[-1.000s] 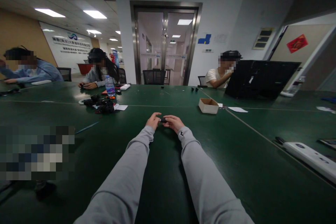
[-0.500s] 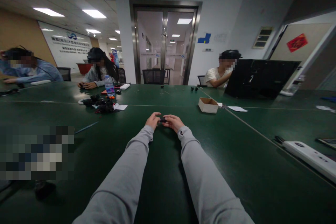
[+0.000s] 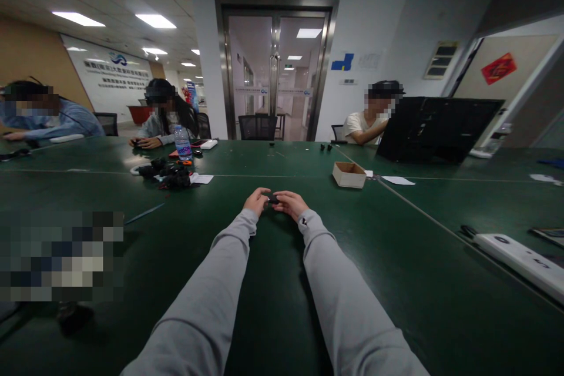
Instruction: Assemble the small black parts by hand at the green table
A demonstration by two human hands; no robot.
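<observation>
Both my arms in grey sleeves reach forward over a dark green table (image 3: 396, 247). My left hand (image 3: 257, 201) and my right hand (image 3: 289, 204) meet at the middle of the table, fingertips pinched on a small black part (image 3: 273, 199) held between them, low over the tabletop. The part is too small to make out in detail.
A small open cardboard box (image 3: 349, 175) sits to the right beyond my hands. A pile of black parts (image 3: 170, 175) and a water bottle (image 3: 182, 144) lie far left. A white power strip (image 3: 520, 258) lies at right. Three people sit at the far side; a black laptop (image 3: 434, 129) stands open.
My hands stay together on the small black part, with only slight finger movement. The view has tilted a little.
</observation>
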